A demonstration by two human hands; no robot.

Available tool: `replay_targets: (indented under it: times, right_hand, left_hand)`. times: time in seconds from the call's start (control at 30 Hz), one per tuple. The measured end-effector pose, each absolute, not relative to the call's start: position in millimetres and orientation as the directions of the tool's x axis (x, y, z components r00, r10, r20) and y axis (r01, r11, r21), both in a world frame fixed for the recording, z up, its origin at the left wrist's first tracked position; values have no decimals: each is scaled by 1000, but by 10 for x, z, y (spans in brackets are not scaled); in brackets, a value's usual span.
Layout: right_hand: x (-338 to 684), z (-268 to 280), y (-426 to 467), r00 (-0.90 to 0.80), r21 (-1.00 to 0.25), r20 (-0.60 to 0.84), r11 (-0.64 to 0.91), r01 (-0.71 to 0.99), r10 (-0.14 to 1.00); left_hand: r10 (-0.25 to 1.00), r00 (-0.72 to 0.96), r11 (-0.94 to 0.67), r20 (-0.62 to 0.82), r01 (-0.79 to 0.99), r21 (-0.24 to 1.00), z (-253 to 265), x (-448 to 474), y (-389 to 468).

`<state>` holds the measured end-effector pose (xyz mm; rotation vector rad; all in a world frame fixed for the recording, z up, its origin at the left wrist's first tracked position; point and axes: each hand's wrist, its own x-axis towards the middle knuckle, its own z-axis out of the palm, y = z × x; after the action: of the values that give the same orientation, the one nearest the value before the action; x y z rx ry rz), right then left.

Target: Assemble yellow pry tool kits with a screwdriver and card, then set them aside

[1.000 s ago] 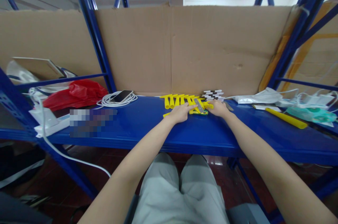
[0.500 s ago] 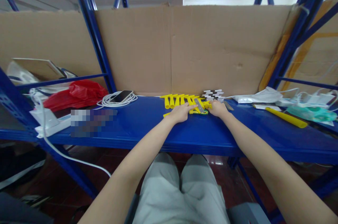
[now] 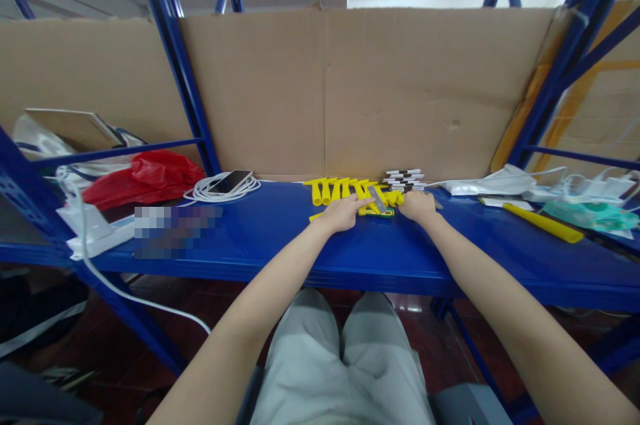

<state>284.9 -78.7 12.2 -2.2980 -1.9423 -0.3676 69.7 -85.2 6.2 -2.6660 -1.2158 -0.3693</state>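
My left hand (image 3: 341,213) rests at the near side of a group of yellow plastic tools, its fingers closed on a yellow scraper (image 3: 367,205) and the index finger stretched along it. A flat grey metal blade (image 3: 378,199) lies just beyond those fingertips. To the right, my right hand (image 3: 419,206) is closed with its knuckles up; what it holds, if anything, is hidden. Small yellow pieces (image 3: 395,199) lie between the two hands. Several yellow T-shaped handles (image 3: 326,193) stand in a row behind my left hand.
Behind my right hand is a stack of white-and-black packets (image 3: 404,180). Farther right lies a long yellow tool (image 3: 544,223) beside a green plastic bag (image 3: 590,216). A phone (image 3: 232,181) sits on coiled white cable at left. Cardboard (image 3: 400,91) walls the back of the blue shelf (image 3: 280,238).
My right hand has shifted slightly right, away from the small yellow pieces, and its fingers are more curled. The left hand stays in place.
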Motion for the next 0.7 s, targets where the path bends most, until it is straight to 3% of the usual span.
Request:
replay_targets:
  times: [0.2,0.37,0.53,0.7]
  right_hand:
    - [2918,162,-803,222,4,321,-236,972,921]
    - [3110,194,-769,334,-254,389,-249,935,859]
    - [3286,158,-620,423,-585,525,-48,809,739]
    - [3304,76,-474,477,-789,530,200,582,701]
  left_hand:
    - [717,634,-644,290,761,-70,71,697,-859]
    - [722,630,-638,286,766,-77,77,697,-874]
    - [720,630,-641,293,765,-69,71,695,-875]
    - [735,603,-623,310,781,-44,59,670,-804]
